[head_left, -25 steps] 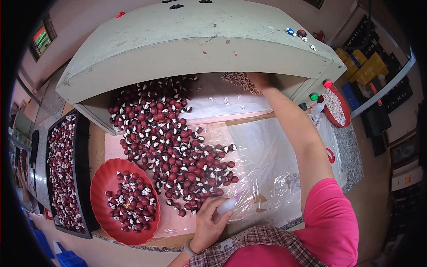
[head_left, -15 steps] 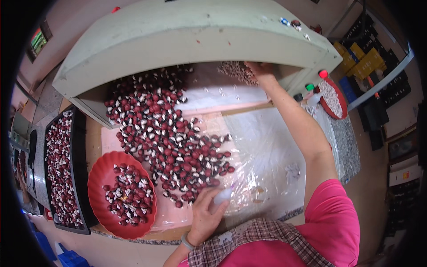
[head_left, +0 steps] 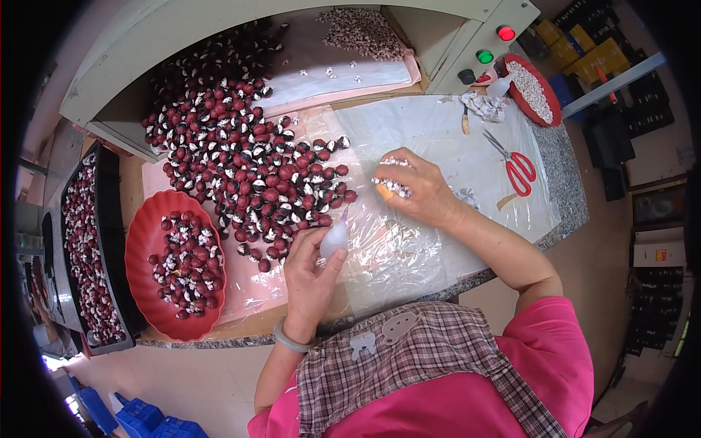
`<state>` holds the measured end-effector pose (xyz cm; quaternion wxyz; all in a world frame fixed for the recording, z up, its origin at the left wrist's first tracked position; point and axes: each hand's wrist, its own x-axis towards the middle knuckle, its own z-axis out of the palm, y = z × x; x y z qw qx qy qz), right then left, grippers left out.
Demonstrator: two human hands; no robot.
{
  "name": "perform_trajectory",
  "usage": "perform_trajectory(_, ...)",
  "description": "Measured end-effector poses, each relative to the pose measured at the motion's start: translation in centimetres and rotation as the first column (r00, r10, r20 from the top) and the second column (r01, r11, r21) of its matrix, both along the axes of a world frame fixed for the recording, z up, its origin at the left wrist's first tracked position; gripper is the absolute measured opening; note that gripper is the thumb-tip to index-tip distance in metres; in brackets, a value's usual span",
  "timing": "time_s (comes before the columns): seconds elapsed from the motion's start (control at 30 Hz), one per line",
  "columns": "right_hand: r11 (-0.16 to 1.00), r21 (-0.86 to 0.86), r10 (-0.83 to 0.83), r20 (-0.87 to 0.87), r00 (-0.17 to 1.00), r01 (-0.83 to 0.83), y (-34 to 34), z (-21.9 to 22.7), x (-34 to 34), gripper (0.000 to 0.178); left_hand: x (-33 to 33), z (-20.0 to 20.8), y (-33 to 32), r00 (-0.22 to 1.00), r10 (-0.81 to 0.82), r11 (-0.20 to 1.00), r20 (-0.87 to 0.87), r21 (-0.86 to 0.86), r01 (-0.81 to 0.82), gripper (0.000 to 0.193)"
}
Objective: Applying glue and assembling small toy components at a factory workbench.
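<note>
My left hand (head_left: 305, 281) is closed round a small translucent squeeze bottle (head_left: 334, 239), its purple tip pointing up. To its right, above the plastic-covered table (head_left: 431, 263), my right hand (head_left: 427, 191) is closed on a handful of small white pieces (head_left: 395, 187). Something orange shows at its fingertips; I cannot tell what it is. A large heap of dark red, black and white balls (head_left: 248, 171) spreads from under the grey-green housing (head_left: 117, 55) towards my left hand. More white pieces (head_left: 361, 31) lie piled inside that housing.
A red scalloped bowl (head_left: 137, 263) and a long black tray (head_left: 125, 292), both with more balls, stand at left. Red-handled scissors (head_left: 520, 174), crumpled paper (head_left: 483, 106) and a red dish (head_left: 553, 117) of white pieces lie at right. Red (head_left: 506, 33) and green (head_left: 485, 56) buttons sit on the housing.
My right hand has come out of the housing, towards me, with white pieces in it. My left hand has raised the squeeze bottle upright. The view has shifted, showing the scissors.
</note>
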<state>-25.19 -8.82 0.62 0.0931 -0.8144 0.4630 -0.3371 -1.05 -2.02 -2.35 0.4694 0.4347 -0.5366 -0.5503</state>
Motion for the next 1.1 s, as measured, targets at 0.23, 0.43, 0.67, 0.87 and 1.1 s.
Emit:
perform_trajectory(0.23, 0.996, -0.067, 0.051, -0.080, 0.995, -0.056, 1.5, -1.4, -0.2, 0.017, -0.2, 0.0, 0.2, 0.999, 0.012, 1.000, 0.044, -0.012, -0.012, 0.032)
perform_trajectory(0.43, 0.967, 0.241, 0.018, 0.244, 0.970, -0.079, 2.0, -1.1, -0.3, 0.014, -0.5, 0.0, 0.1, 0.996, 0.026, 0.999, 0.088, -0.045, -0.022, 0.032)
perform_trajectory(0.67, 0.895, 0.383, -0.079, 0.642, 0.763, -0.229, 0.9, -1.2, -1.5, 0.023, -0.4, 0.2, 0.1, 0.992, 0.022, 0.998, 0.123, -0.059, -0.015, 0.032)
perform_trajectory(0.87, 0.911, 0.356, -0.030, 0.560, 0.828, -0.207, 1.0, -1.1, -1.5, 0.021, -0.5, 0.2, 0.0, 0.993, 0.030, 0.998, 0.115, -0.062, -0.023, 0.032)
perform_trajectory(1.1, 0.889, 0.324, 0.009, 0.694, 0.720, -0.323, 1.2, -0.8, -2.0, 0.025, -0.3, -0.1, 0.0, 0.991, 0.031, 0.996, 0.129, -0.086, -0.020, 0.033)
